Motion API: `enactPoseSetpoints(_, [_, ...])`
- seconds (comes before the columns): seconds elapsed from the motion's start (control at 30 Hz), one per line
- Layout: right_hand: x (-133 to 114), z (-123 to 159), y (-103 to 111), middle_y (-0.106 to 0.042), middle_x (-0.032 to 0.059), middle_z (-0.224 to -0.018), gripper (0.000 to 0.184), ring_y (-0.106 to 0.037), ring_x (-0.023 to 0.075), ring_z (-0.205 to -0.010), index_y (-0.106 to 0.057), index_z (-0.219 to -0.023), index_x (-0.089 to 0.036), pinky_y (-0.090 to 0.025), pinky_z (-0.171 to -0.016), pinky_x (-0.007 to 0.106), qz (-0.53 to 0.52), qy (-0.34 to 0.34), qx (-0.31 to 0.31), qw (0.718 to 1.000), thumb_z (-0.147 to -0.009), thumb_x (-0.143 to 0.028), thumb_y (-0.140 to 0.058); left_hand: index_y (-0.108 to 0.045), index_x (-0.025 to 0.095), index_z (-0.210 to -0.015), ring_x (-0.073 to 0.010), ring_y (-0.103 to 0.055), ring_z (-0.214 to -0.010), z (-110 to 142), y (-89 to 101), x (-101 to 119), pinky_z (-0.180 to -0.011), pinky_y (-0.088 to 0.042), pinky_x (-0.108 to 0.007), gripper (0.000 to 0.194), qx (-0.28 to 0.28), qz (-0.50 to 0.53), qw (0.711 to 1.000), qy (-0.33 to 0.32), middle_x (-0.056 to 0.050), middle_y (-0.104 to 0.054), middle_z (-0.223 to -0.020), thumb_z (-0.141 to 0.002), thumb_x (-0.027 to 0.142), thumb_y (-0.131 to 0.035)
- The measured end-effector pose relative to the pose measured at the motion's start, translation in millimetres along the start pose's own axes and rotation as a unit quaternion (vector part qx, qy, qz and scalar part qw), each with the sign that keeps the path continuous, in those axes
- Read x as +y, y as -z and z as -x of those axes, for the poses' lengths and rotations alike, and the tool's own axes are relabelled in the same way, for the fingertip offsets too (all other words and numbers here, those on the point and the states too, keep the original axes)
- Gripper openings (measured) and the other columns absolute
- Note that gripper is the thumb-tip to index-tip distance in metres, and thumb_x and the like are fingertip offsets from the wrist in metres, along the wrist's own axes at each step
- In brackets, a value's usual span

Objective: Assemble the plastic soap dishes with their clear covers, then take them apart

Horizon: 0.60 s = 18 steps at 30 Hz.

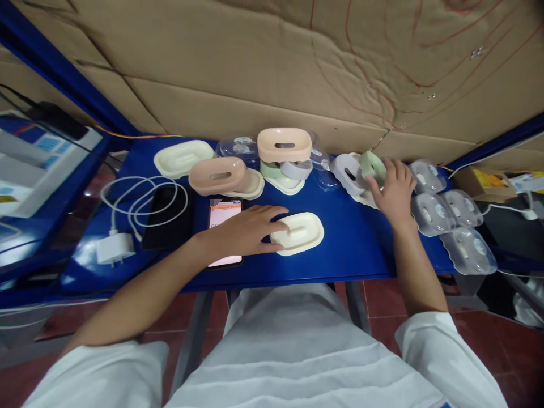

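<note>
A cream oval dish (304,232) with a raised middle lies flat near the front of the blue table. My left hand (255,229) holds its left end, thumb on the near side and fingers over the far side. Farther right, my right hand (395,190) grips a light green oval box part (373,165), which is tilted against a lilac slotted box part (348,174). Under the lilac part shows a cream dish (365,197). My right fingers partly hide the green piece.
Peach (284,144) and pink (219,177) slotted box parts stand among dishes at the back. Several clear lids (470,252) lie at right. A lit phone (225,212) sits partly under my left forearm; a white charger (114,248) with coiled cable is at left. Cardboard (238,73) walls the back.
</note>
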State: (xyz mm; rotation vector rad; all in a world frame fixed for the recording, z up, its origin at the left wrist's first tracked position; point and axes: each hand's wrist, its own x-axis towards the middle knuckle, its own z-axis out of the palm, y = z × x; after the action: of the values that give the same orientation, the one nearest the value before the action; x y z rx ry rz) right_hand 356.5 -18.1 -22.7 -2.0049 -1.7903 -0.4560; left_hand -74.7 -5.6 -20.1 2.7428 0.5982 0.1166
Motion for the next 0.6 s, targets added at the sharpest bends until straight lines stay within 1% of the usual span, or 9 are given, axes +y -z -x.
enactPoseSetpoints(0.03, [10.5, -7.7, -8.0, -0.068, 0.025, -0.149, 0.066, -0.063, 0.0443, -0.14, -0.065, -0.148, -0.014, -0.048, -0.115, 0.068, -0.003, -0.025, -0.005, 1.0, -0.107, -0.064, -0.052, -0.073, 0.029, -0.133, -0.0347, -0.066, -0.133, -0.1, -0.2, -0.1, -0.112, -0.054, -0.049, 0.036, -0.005, 0.0, 1.0, 0.0, -0.01, -0.057, -0.16, -0.105, 0.052, -0.072])
enactPoseSetpoints(0.1, [22.9, -12.9, -17.3, -0.077, 0.0236, -0.131, 0.063, -0.072, 0.0407, -0.125, -0.073, -0.135, -0.013, -0.055, -0.109, 0.062, -0.042, -0.044, -0.018, 0.998, -0.108, -0.064, -0.046, -0.074, 0.027, -0.131, -0.0354, -0.066, -0.132, -0.3, -1.3, -0.7, -0.112, -0.055, -0.051, 0.043, -0.004, -0.01, 1.0, 0.0, -0.011, -0.061, -0.155, -0.102, 0.058, -0.075])
enactPoseSetpoints(0.17, [21.7, -6.3, -14.0, -0.08, 0.0215, -0.124, 0.061, -0.075, 0.0377, -0.119, -0.076, -0.127, -0.015, -0.058, -0.108, 0.058, -0.087, -0.029, 0.002, 0.996, -0.11, -0.063, -0.044, -0.072, 0.025, -0.135, -0.0388, -0.063, -0.137, -0.6, -2.8, -1.7, -0.115, -0.052, -0.054, 0.051, 0.013, -0.039, 0.999, 0.0, -0.015, -0.058, -0.158, -0.098, 0.06, -0.08])
enactPoseSetpoints(0.27, [-4.0, 17.8, 9.1, -0.077, 0.018, -0.133, 0.053, -0.07, 0.0357, -0.131, -0.074, -0.132, -0.019, -0.054, -0.116, 0.059, -0.123, 0.023, 0.071, 0.99, -0.112, -0.058, -0.045, -0.07, 0.021, -0.138, -0.0436, -0.057, -0.145, -1.0, -3.2, -3.3, -0.121, -0.047, -0.058, 0.057, 0.046, -0.092, 0.995, 0.005, -0.02, -0.052, -0.164, -0.094, 0.055, -0.085])
enactPoseSetpoints(0.33, [-30.0, 39.0, 25.4, -0.076, 0.0141, -0.137, 0.045, -0.065, 0.0345, -0.14, -0.072, -0.137, -0.024, -0.049, -0.123, 0.062, -0.148, 0.074, 0.079, 0.983, -0.113, -0.051, -0.046, -0.067, 0.02, -0.142, -0.0435, -0.059, -0.142, -1.6, -1.8, -4.0, -0.118, -0.05, -0.057, 0.058, 0.056, -0.11, 0.992, 0.017, -0.021, -0.055, -0.161, -0.095, 0.047, -0.086])
enactPoseSetpoints(0.4, [-55.0, 61.0, 34.3, -0.077, 0.0096, -0.137, 0.037, -0.064, 0.0333, -0.143, -0.071, -0.14, -0.029, -0.043, -0.127, 0.064, -0.18, 0.147, 0.041, 0.972, -0.113, -0.042, -0.05, -0.061, 0.019, -0.148, -0.0414, -0.064, -0.135, -2.4, -0.1, -4.4, -0.111, -0.055, -0.053, 0.062, 0.065, -0.114, 0.991, 0.031, -0.02, -0.058, -0.154, -0.095, 0.038, -0.086])
enactPoseSetpoints(0.47, [-73.6, 79.9, 34.6, -0.079, 0.0064, -0.133, 0.033, -0.067, 0.0313, -0.138, -0.071, -0.141, -0.033, -0.042, -0.128, 0.063, -0.214, 0.219, -0.012, 0.952, -0.111, -0.034, -0.057, -0.056, 0.019, -0.151, -0.0397, -0.067, -0.128, -3.4, 0.8, -4.6, -0.103, -0.059, -0.049, 0.066, 0.077, -0.118, 0.989, 0.037, -0.02, -0.06, -0.148, -0.094, 0.032, -0.086])
enactPoseSetpoints(0.53, [-84.2, 92.4, 29.8, -0.081, 0.0058, -0.13, 0.034, -0.069, 0.0292, -0.133, -0.07, -0.142, -0.033, -0.046, -0.126, 0.06, -0.245, 0.265, -0.052, 0.931, -0.11, -0.028, -0.061, -0.054, 0.018, -0.148, -0.0392, -0.067, -0.124, -4.4, 0.7, -4.2, -0.098, -0.061, -0.048, 0.067, 0.102, -0.128, 0.986, 0.032, -0.02, -0.059, -0.143, -0.092, 0.029, -0.088])
enactPoseSetpoints(0.6, [-89.1, 97.4, 24.6, -0.08, 0.0076, -0.133, 0.036, -0.069, 0.028, -0.135, -0.069, -0.145, -0.03, -0.051, -0.122, 0.056, -0.274, 0.281, -0.079, 0.917, -0.11, -0.024, -0.061, -0.055, 0.018, -0.142, -0.0396, -0.066, -0.124, -5.3, 0.0, -3.6, -0.099, -0.061, -0.049, 0.064, 0.13, -0.141, 0.981, 0.022, -0.02, -0.059, -0.139, -0.089, 0.026, -0.089])
